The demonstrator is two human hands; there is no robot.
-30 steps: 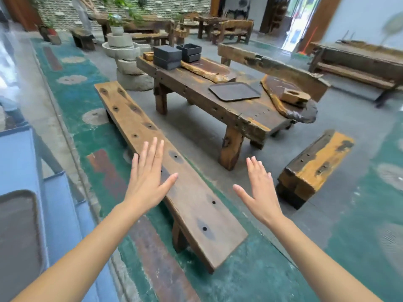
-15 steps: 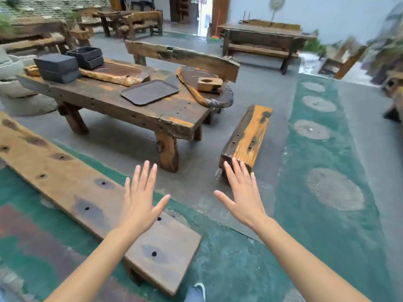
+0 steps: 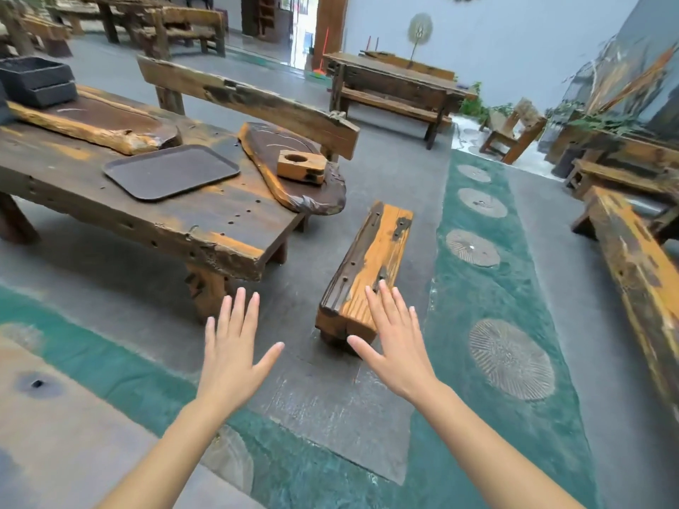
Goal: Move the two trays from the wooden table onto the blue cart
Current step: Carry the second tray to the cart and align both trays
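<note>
Head view: wide stone floor (image 3: 367, 170) with green strips, crowded with rough timber furniture. Nearest and biggest, at left, the wooden desk (image 3: 205, 229), low and heavy, carrying slabs and dark boxes (image 3: 35, 84) at its far end. On the floor just beyond its corner, a short timber block (image 3: 371, 262), lying right in the walking line. On the desk, a carved slab (image 3: 290, 170) overhanging the end, with a small holed block (image 3: 301, 167) on top. Beside that slab, flat on the desk, one dark tray (image 3: 171, 176), well out of reach. No second tray visible, no blue cart in view. Lowest in frame, left hand (image 3: 229, 356) and right hand (image 3: 398, 347), both spread flat, fingers wide, holding nothing. Likely trouble: tripping on the floor block while closing in; knocking the overhanging slab when reaching across; tilting the thin tray if lifted by one edge only.
</note>
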